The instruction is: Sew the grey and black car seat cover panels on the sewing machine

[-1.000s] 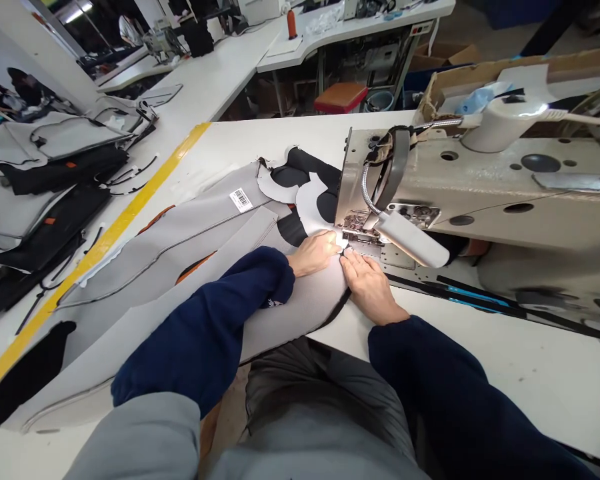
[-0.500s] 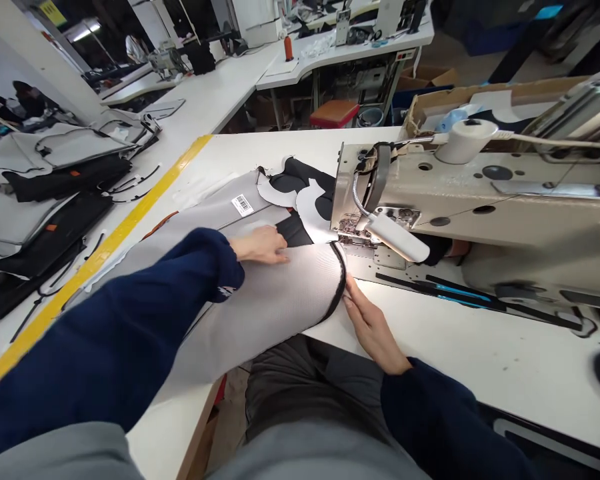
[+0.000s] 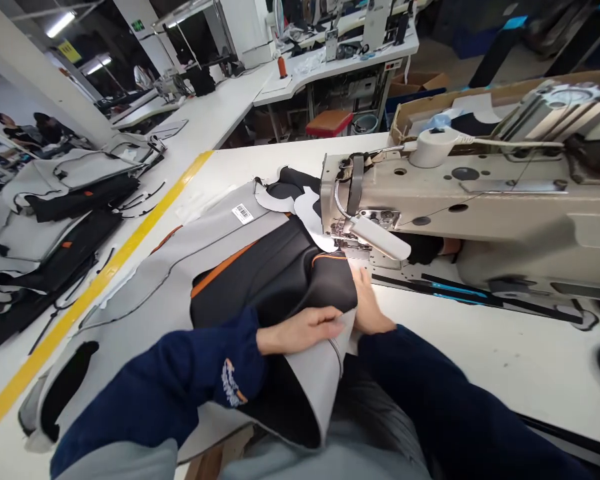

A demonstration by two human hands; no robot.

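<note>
A large grey and black fabric piece with orange edging lies under the head of a sewing machine. Its smooth black side shows in the middle, and a grey flap folds down towards my lap. My left hand is closed on this folded flap. At the right edge of the fabric, just in front of the needle area, my right hand holds the edge; some of its fingers are hidden and slightly blurred. White curved pieces lie by the machine's foot. A barcode label sits on the grey part.
More grey and black sewn pieces are piled left of a yellow tape strip. A white lamp hangs at the machine head. Black and blue strips lie on the table at right. A red stool stands behind.
The near grey part of the fabric has been folded back towards me, exposing the black side. My left hand has moved down and right; my right hand has shifted slightly up along the edge.
</note>
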